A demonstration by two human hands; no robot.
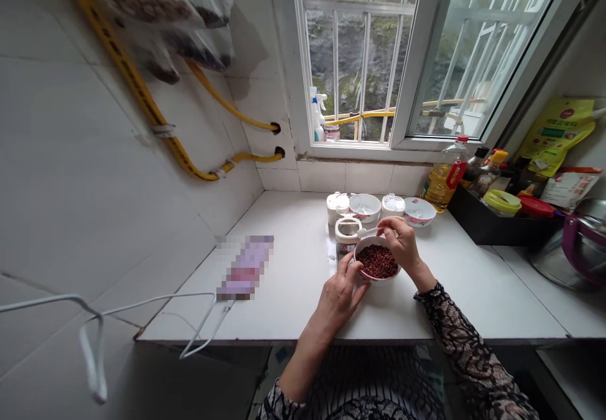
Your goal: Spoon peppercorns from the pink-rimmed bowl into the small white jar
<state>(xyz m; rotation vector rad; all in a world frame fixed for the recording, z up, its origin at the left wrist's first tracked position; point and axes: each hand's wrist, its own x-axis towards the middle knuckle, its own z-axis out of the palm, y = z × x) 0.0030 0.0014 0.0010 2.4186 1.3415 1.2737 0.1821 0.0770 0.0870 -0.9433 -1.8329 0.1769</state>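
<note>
A white bowl (pixel 377 277) heaped with small dark-red pieces (pixel 377 261), which look like peppercorns, stands on the counter. My left hand (pixel 341 288) grips its near left side, the thumb close to the rim and the fingers along the wall. Above the bowl's far side, my right hand (pixel 400 241) is closed on a small white spoon (pixel 367 233). The spoon's bowl end points left, over or beside an open square-lidded jar (pixel 348 230) just behind the bowl; whether it touches the jar I cannot tell. What the spoon carries is too small to make out.
Behind stand two white lidded jars (pixel 338 204) and two bowls, one of them flowered (pixel 420 212). An oil bottle (pixel 445 177), a black condiment box (pixel 478 215) and a glass-lidded pot (pixel 568 259) are at right. A blurred purple item (pixel 246 268) and a wire hanger (pixel 199 338) are at left.
</note>
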